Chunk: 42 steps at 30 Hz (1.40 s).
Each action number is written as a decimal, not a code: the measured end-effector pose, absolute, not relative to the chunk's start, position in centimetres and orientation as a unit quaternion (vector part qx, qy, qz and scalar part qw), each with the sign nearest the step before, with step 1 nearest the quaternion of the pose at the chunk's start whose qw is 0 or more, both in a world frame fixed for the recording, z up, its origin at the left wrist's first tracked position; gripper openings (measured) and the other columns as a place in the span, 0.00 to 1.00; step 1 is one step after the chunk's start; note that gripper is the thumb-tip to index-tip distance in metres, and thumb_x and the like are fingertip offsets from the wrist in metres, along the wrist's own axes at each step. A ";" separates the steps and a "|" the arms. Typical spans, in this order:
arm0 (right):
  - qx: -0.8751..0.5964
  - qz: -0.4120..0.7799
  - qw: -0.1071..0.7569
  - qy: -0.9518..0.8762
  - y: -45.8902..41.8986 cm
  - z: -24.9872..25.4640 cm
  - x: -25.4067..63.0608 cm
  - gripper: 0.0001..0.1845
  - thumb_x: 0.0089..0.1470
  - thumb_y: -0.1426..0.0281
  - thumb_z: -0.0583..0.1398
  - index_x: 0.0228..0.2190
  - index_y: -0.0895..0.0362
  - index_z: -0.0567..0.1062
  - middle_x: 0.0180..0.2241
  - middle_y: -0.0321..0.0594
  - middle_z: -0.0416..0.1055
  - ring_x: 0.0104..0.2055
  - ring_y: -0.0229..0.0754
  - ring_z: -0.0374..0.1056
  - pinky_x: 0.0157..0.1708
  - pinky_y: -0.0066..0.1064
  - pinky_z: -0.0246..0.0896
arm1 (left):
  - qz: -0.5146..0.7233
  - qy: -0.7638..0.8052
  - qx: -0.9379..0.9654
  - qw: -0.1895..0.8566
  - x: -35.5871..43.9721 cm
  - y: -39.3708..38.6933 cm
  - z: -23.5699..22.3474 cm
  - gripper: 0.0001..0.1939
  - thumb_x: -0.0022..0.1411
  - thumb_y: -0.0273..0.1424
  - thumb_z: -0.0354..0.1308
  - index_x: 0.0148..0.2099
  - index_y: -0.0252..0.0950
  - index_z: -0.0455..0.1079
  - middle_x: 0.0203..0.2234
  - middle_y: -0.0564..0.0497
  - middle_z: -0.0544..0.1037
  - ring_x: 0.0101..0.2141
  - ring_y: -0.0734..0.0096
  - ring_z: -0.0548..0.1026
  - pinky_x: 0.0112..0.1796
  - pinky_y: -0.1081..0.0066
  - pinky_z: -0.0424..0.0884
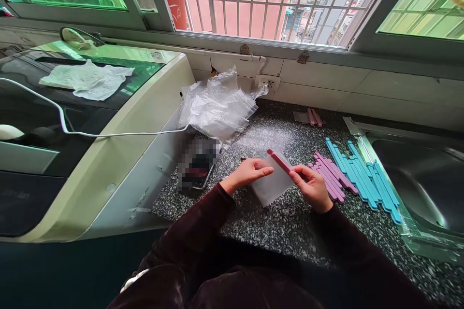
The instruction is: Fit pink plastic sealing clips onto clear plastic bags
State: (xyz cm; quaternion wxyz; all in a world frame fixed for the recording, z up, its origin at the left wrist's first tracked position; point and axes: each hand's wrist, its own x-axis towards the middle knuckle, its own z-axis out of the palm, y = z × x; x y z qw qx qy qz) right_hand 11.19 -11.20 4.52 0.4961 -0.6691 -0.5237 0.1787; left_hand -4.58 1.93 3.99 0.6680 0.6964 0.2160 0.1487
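Observation:
My right hand (312, 187) pinches the lower end of a dark pink flat stick (280, 160) between thumb and fingers. The stick slants up to the left, along the top edge of a small clear plastic bag (270, 188); I cannot tell whether it is inside or on top. My left hand (252, 172) grips the bag's left side, its thumb on top and its other fingers partly hidden. To the right of my right hand lies a pile of pink sticks (331, 176), with turquoise sticks (362, 174) beyond it on the speckled counter (232, 222).
A heap of clear plastic bags (221, 104) lies against the wall by a socket (268, 82). In front is a phone (203, 164), partly blurred. A large appliance (145, 120) with a white cable stands left; a metal sink (420, 174) is right. Two pink sticks (314, 117) lie behind.

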 end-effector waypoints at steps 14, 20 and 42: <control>-0.671 0.080 0.505 -0.537 -11.3 5.3 13.0 0.13 0.51 0.60 0.57 0.26 0.57 0.72 0.24 0.37 0.69 0.24 0.36 0.63 0.24 0.27 0.60 | 0.012 0.182 0.749 0.637 -4.7 2.0 3.5 0.19 0.51 0.43 0.57 0.28 0.30 0.76 0.17 0.54 0.70 0.21 0.78 0.62 0.25 0.75 0.57; -0.664 0.078 0.499 -0.551 -11.3 5.1 13.2 0.12 0.51 0.61 0.57 0.27 0.57 0.73 0.25 0.37 0.70 0.25 0.36 0.64 0.24 0.27 0.60 | 0.088 0.191 0.734 0.646 -4.6 1.8 3.6 0.19 0.50 0.42 0.59 0.37 0.31 0.73 0.28 0.49 0.75 0.29 0.72 0.69 0.31 0.74 0.63; -0.669 0.272 0.414 -0.554 -10.6 3.1 11.5 0.17 0.48 0.56 0.57 0.25 0.58 0.72 0.22 0.37 0.69 0.25 0.37 0.64 0.26 0.28 0.61 | 0.377 0.291 0.576 0.664 -4.4 2.2 4.3 0.20 0.44 0.46 0.62 0.24 0.32 0.68 0.17 0.55 0.66 0.22 0.79 0.61 0.25 0.75 0.58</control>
